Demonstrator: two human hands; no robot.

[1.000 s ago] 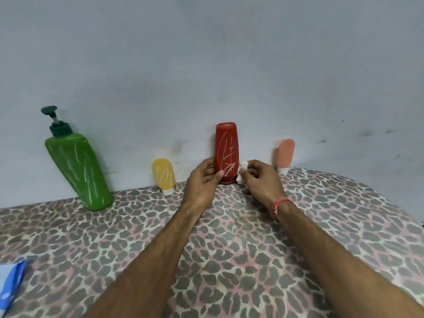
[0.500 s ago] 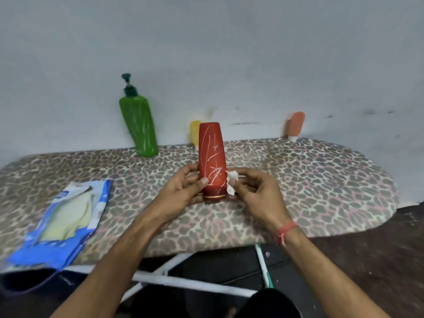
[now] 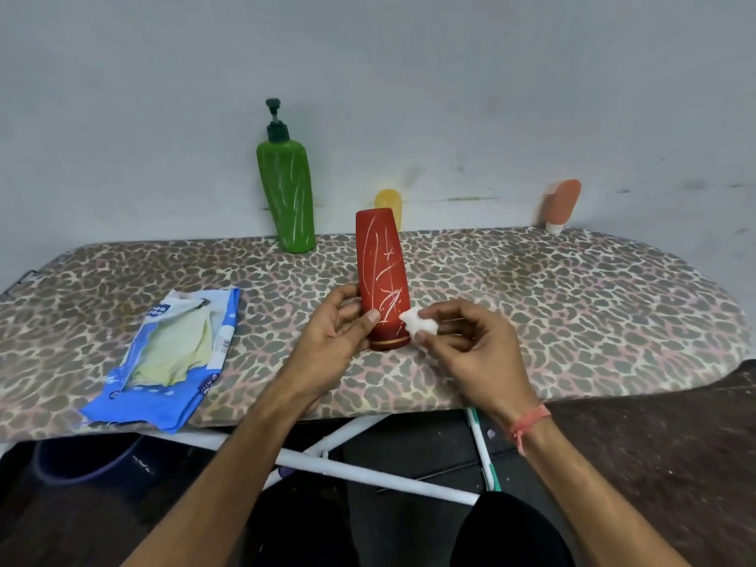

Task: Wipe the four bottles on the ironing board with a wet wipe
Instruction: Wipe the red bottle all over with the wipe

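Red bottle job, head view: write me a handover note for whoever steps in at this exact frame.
Left hand grips the red bottle, cap down, near the ironing board front edge.
Right hand pinches the balled wet wipe against its lower right side.
Green pump bottle, yellow bottle and orange bottle stand along the wall.
Wipe packet lies open on the left.
Done: none visibly clean; red and green show white streaks.
Left: wipe all four.

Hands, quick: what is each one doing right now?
Left hand: grips the red bottle near its base.
Right hand: pinches the wet wipe.
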